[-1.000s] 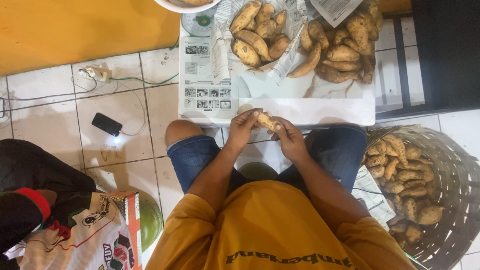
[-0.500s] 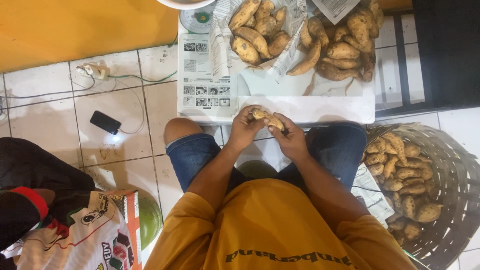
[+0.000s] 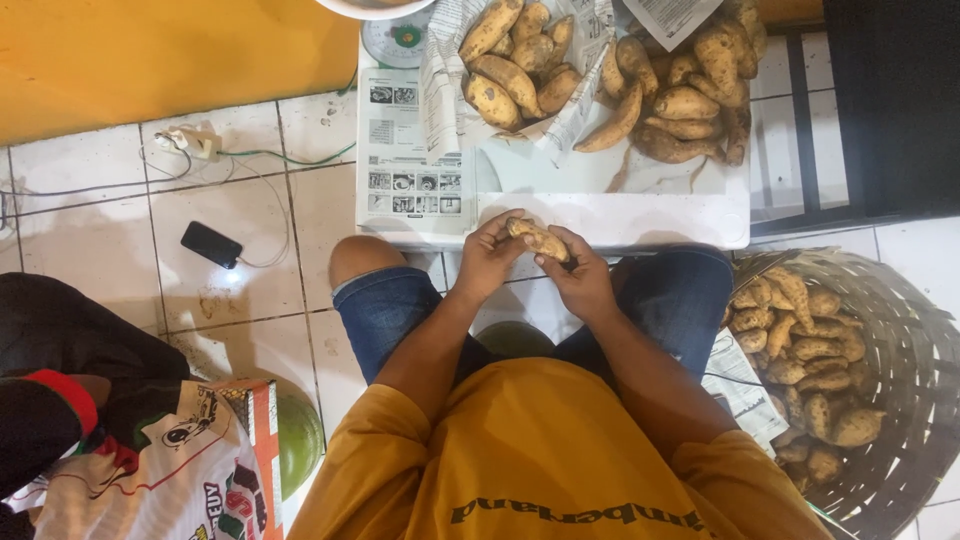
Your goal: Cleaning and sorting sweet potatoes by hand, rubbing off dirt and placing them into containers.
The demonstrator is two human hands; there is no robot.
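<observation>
Over your knees, your left hand [image 3: 487,262] and right hand [image 3: 583,283] are gripping one sweet potato [image 3: 538,238]. Two piles are sitting on newspaper [image 3: 412,150] ahead; one basket [image 3: 905,400] is standing right.

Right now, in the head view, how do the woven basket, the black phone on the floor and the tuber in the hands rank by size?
1. Woven basket, plainly the largest.
2. and 3. Black phone and tuber look about alike; the tuber sits nearer the camera, so I would not rank them.
</observation>
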